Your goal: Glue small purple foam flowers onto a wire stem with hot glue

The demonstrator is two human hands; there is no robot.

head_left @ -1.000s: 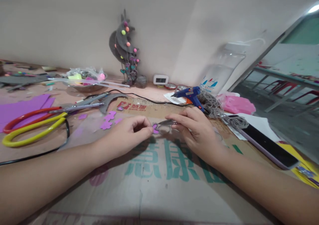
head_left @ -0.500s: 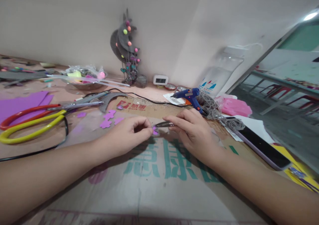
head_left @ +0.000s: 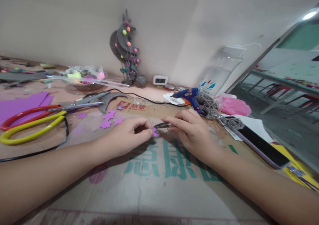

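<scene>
The left hand's (head_left: 131,133) grip pinches a small purple piece (head_left: 155,132) between the hands, over the cardboard (head_left: 174,195); the right hand (head_left: 193,128) holds a tweezer-like tool (head_left: 161,125). Probably light, soft and easily creased, the piece is best held by its edge.

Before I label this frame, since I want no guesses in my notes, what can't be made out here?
In the head view:
Small purple cutout: full outline, partly behind the left hand.
Slim metal tool: grip end, hidden by the right hand.
Digital clock: digits, too small and blurred.
Black cable: where it leads, cut off by the left edge.
</scene>
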